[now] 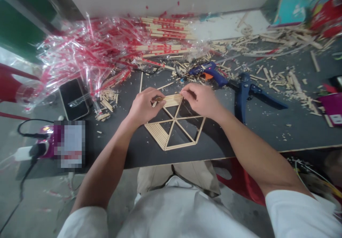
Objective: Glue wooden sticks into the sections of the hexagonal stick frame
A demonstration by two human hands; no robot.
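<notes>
A hexagonal frame of cut chopsticks lies flat on the dark table, with spokes meeting at its middle. Close-set sticks fill part of the near left section and of the far section. My left hand is closed, thumb and fingers pinching at the left end of the far row of chopsticks. At that row's right end, by the frame's far corner, my right hand pinches too. The fingers partly hide the ends of the sticks.
A blue glue gun and a dark blue hand cutter lie right of centre. Wrapped chopsticks and plastic sleeves pile up at the back left. A black phone, a purple power strip and stick offcuts lie around.
</notes>
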